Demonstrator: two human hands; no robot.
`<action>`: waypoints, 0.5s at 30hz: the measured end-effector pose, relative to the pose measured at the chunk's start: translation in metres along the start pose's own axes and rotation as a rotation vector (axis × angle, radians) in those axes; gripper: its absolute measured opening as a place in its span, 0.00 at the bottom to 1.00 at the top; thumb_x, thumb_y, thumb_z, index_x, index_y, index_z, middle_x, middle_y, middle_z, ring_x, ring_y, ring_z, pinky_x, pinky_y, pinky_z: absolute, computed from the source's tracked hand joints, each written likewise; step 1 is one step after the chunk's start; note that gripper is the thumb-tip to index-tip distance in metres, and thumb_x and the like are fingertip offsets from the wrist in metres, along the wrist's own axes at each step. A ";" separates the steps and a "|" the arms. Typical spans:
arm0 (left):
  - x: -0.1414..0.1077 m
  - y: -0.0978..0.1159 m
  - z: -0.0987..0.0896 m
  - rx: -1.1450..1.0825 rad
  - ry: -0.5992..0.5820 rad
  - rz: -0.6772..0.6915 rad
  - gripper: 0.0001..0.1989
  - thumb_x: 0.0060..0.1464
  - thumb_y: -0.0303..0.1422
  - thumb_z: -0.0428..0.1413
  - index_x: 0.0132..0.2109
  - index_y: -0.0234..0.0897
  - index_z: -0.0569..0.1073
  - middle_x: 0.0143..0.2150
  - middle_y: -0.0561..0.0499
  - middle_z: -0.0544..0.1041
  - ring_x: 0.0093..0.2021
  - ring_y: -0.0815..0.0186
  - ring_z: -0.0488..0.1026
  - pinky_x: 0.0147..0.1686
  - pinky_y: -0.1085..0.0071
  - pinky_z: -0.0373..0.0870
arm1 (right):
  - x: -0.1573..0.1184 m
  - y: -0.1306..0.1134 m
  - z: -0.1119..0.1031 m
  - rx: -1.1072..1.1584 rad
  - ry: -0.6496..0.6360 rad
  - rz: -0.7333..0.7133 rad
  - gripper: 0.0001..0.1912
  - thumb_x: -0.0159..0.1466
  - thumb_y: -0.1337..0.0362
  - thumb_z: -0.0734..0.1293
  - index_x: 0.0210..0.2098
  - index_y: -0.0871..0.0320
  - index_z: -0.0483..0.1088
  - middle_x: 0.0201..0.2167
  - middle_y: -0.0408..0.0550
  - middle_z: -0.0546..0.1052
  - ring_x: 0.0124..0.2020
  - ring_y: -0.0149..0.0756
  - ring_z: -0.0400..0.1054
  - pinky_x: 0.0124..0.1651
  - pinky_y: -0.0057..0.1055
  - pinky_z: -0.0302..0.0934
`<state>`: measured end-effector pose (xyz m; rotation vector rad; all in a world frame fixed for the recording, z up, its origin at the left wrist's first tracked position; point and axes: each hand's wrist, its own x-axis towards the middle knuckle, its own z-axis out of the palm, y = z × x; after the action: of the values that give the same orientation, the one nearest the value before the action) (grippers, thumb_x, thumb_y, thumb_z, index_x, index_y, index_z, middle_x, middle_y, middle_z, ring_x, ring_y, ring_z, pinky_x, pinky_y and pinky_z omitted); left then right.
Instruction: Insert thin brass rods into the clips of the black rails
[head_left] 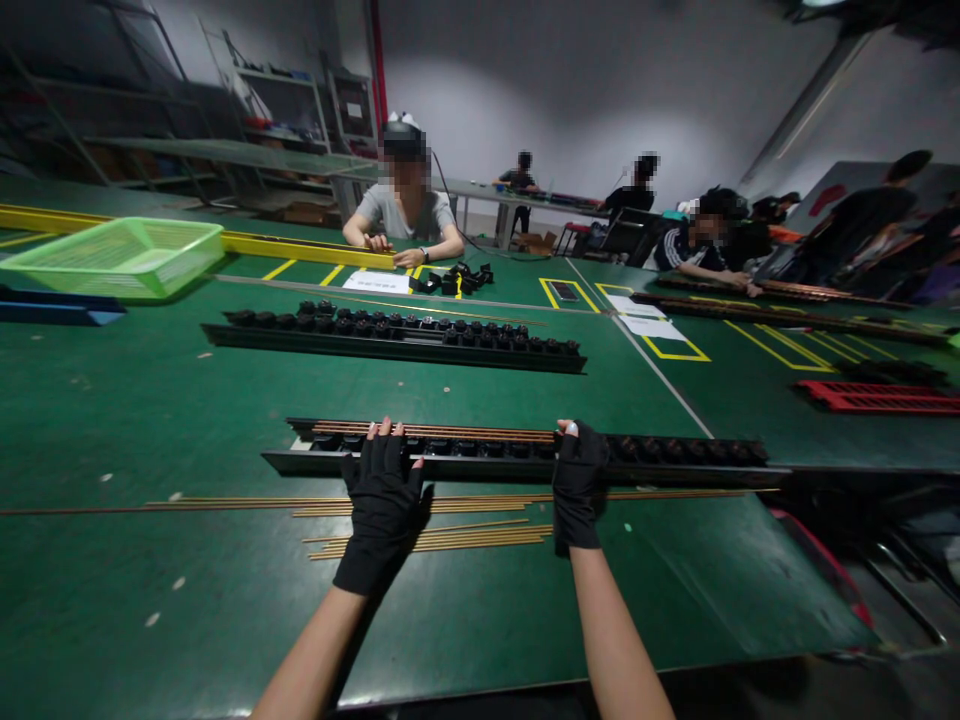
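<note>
Here we are at the long black bar (525, 450), straight ahead at 12 o'clock, lying crosswise in front of the person with a row of round black knobs set along it. A bundle of thin copper rods (435, 432) sits on top, running the length of its left half and stopping around the right hand. Both gloved hands are on it! The left hand (382, 505) and the right hand (579, 485), in black fingerless gloves, lie palm-down over the bar, with the left fingertips (384, 427) coming over the rods. Are they clamping or just resting? From this angle you cannot tell.

Right below the wrists, at 6 o'clock, loose brass rods (442, 535) lie flat on the table. Further out at 12, a second black bar (390, 340) carries a double row of knobs.

The surface is a green mat (150, 420) marked with yellow lines, and the room behind is a grey-walled workshop. A lime-green plastic basket (124, 258) sits at 10 o'clock, and a red rack (877, 398) at 3 o'clock. Across the table, a co-worker (405, 215) in a grey T-shirt has both hands on a yellow rail (300, 250).

The table's near edge runs just behind the forearms, and there's open mat on both sides of the hands, with the wider stretch at 9 o'clock!
</note>
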<state>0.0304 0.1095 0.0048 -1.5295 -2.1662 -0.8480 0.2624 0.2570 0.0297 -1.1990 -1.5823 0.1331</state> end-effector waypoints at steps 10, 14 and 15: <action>0.003 0.002 -0.002 0.031 0.018 -0.009 0.33 0.61 0.38 0.49 0.70 0.29 0.57 0.72 0.33 0.58 0.73 0.45 0.50 0.69 0.41 0.40 | -0.007 -0.002 0.015 -0.121 -0.172 -0.170 0.27 0.75 0.56 0.48 0.58 0.60 0.71 0.57 0.59 0.75 0.64 0.43 0.62 0.67 0.51 0.51; 0.007 0.003 -0.003 0.034 0.055 -0.014 0.29 0.63 0.38 0.48 0.67 0.27 0.62 0.70 0.32 0.61 0.71 0.44 0.54 0.68 0.42 0.42 | -0.013 -0.001 0.026 -0.294 -0.340 -0.280 0.29 0.75 0.58 0.47 0.66 0.64 0.63 0.67 0.60 0.64 0.72 0.42 0.49 0.71 0.50 0.46; 0.007 0.003 -0.003 0.036 0.062 -0.012 0.29 0.63 0.38 0.48 0.67 0.27 0.62 0.70 0.31 0.61 0.71 0.44 0.54 0.69 0.42 0.42 | -0.013 -0.002 0.027 -0.333 -0.368 -0.307 0.28 0.75 0.58 0.48 0.67 0.64 0.62 0.68 0.60 0.63 0.73 0.43 0.48 0.71 0.49 0.45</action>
<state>0.0305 0.1138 0.0121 -1.4548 -2.1368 -0.8442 0.2386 0.2597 0.0109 -1.2121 -2.1574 -0.1217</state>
